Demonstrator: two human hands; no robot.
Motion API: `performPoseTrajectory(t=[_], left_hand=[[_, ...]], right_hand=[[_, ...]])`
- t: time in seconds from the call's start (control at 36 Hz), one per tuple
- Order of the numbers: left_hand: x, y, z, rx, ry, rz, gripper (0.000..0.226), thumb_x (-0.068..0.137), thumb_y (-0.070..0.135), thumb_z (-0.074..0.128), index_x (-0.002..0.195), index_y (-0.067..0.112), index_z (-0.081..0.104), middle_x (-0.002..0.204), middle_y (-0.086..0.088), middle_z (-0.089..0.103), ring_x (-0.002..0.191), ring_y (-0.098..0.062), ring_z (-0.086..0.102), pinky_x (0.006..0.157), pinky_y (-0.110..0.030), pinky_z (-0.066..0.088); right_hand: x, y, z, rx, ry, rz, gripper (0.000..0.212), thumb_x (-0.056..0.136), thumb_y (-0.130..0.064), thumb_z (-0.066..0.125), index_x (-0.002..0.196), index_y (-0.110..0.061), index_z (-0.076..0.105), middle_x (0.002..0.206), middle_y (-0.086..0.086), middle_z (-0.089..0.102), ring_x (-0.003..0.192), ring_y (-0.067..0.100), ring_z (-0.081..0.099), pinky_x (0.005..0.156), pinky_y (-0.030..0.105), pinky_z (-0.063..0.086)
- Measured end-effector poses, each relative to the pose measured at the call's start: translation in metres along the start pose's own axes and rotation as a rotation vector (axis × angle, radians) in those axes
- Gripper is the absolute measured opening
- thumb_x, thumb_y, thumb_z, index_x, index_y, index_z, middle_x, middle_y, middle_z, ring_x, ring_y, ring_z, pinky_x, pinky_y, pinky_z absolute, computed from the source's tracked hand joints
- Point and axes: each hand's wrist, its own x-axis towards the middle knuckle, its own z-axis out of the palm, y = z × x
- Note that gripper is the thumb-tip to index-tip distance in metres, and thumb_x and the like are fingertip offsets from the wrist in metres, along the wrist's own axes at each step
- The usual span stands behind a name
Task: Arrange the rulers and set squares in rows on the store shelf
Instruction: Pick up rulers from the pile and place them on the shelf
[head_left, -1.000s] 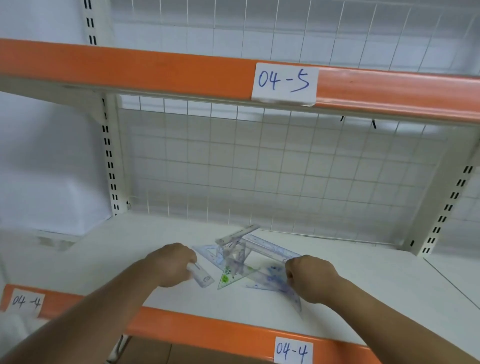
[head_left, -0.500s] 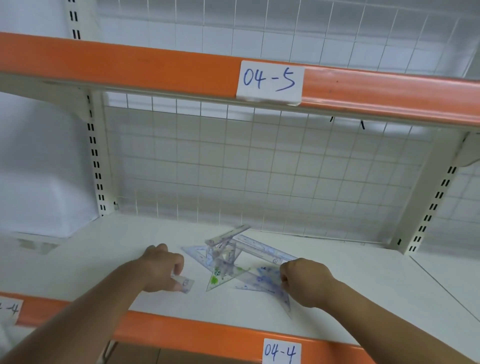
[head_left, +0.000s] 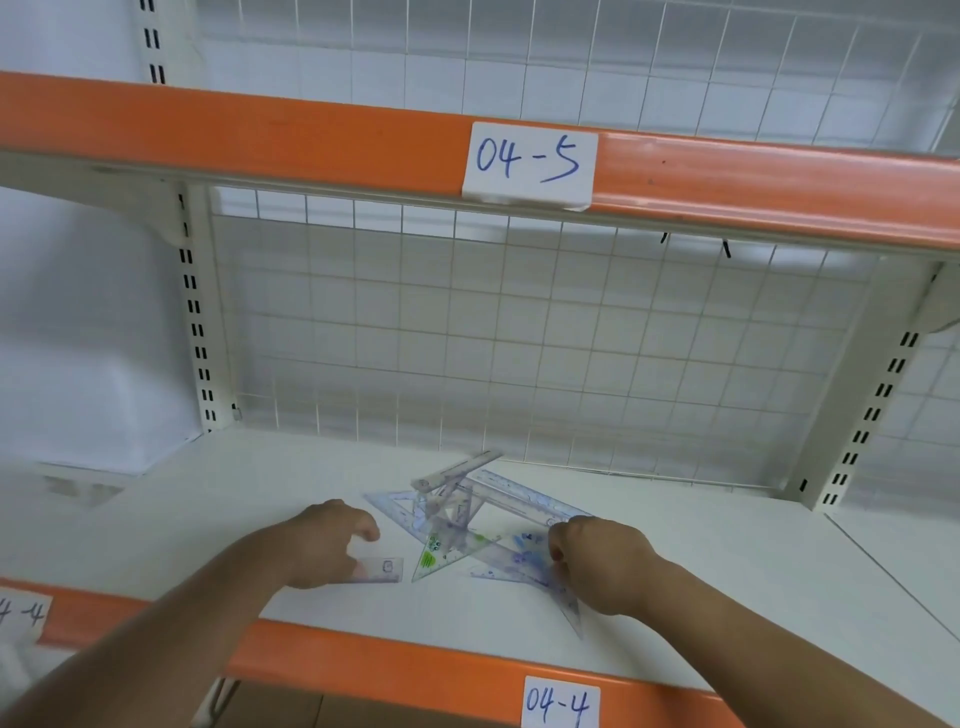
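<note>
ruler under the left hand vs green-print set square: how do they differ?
The ruler is a straight strip; the green-print set square is a triangle. The ruler lies beside the pile, under the left hand; the green-print set square overlaps other pieces in it. Both are clear plastic, on the shelf.

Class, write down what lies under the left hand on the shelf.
A clear ruler: only its right end shows beyond the left hand. The rest is covered by the hand.

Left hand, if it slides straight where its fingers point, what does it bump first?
Probably the pile of set squares, at its near left edge; the left hand points right toward it, though depth is unclear.
</note>
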Motion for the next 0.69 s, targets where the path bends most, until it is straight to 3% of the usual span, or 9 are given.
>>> performPoseTrajectory(t=[0.06, 0.17, 0.28, 0.36, 0.47, 0.58, 0.69], left_hand=[[-0.005, -0.009, -0.005, 0.017, -0.022, -0.044, 0.049, 0.086, 0.04, 0.065, 0.13, 0.029, 0.046, 0.127, 0.003, 0.042, 0.114, -0.013, 0.047, 0.097, -0.024, 0.041], [-0.012, -0.029, -0.012, 0.067, -0.079, -0.147, 0.049, 0.083, 0.045, 0.068, 0.123, 0.026, 0.046, 0.125, 0.004, 0.045, 0.108, -0.013, 0.046, 0.095, -0.026, 0.042], [-0.014, -0.038, -0.008, 0.04, -0.086, -0.124, 0.029, 0.086, 0.042, 0.066, 0.103, 0.027, 0.048, 0.111, 0.006, 0.047, 0.099, -0.011, 0.047, 0.074, -0.018, 0.039], [-0.015, -0.037, -0.006, 0.037, -0.042, -0.098, 0.025, 0.084, 0.039, 0.067, 0.084, 0.031, 0.043, 0.095, 0.011, 0.046, 0.088, -0.01, 0.047, 0.067, -0.019, 0.037], [-0.015, -0.034, -0.007, 0.036, -0.021, -0.062, 0.027, 0.085, 0.034, 0.067, 0.081, 0.03, 0.04, 0.093, 0.008, 0.046, 0.084, -0.012, 0.047, 0.069, -0.023, 0.038], [-0.012, -0.029, -0.004, 0.004, 0.044, -0.021, 0.02, 0.09, 0.028, 0.06, 0.079, 0.03, 0.044, 0.082, 0.013, 0.045, 0.07, -0.005, 0.042, 0.057, -0.015, 0.034], [-0.006, -0.028, -0.002, -0.02, 0.073, -0.002, 0.027, 0.092, 0.015, 0.052, 0.071, 0.033, 0.047, 0.077, 0.014, 0.046, 0.067, -0.002, 0.042, 0.06, -0.013, 0.035]], right_hand=[[0.0, -0.001, 0.0, 0.02, -0.006, -0.005, 0.028, 0.098, -0.029, 0.042, 0.118, -0.014, 0.054, 0.122, 0.005, 0.056, 0.107, 0.023, 0.056, 0.075, 0.028, 0.039], [0.002, -0.006, 0.0, 0.064, -0.016, -0.011, 0.033, 0.098, -0.034, 0.043, 0.122, -0.015, 0.054, 0.126, 0.006, 0.053, 0.11, 0.024, 0.055, 0.085, 0.031, 0.044], [0.004, -0.01, 0.004, 0.09, -0.018, -0.022, 0.042, 0.097, -0.044, 0.043, 0.13, -0.018, 0.049, 0.131, 0.005, 0.05, 0.116, 0.024, 0.053, 0.09, 0.032, 0.043], [0.006, -0.012, 0.007, 0.098, -0.02, -0.034, 0.049, 0.096, -0.045, 0.045, 0.138, -0.021, 0.042, 0.134, 0.006, 0.049, 0.119, 0.025, 0.052, 0.093, 0.035, 0.046], [0.009, -0.014, 0.01, 0.087, -0.001, -0.054, 0.039, 0.096, -0.041, 0.043, 0.126, -0.017, 0.052, 0.125, 0.008, 0.053, 0.112, 0.026, 0.054, 0.086, 0.033, 0.045], [0.011, -0.016, 0.012, 0.078, 0.036, -0.061, 0.035, 0.097, -0.037, 0.042, 0.12, -0.016, 0.056, 0.122, 0.008, 0.055, 0.11, 0.027, 0.055, 0.083, 0.032, 0.045], [0.013, -0.017, 0.014, 0.053, 0.043, -0.052, 0.037, 0.097, -0.039, 0.04, 0.118, -0.014, 0.057, 0.121, 0.01, 0.055, 0.111, 0.028, 0.055, 0.082, 0.031, 0.044]])
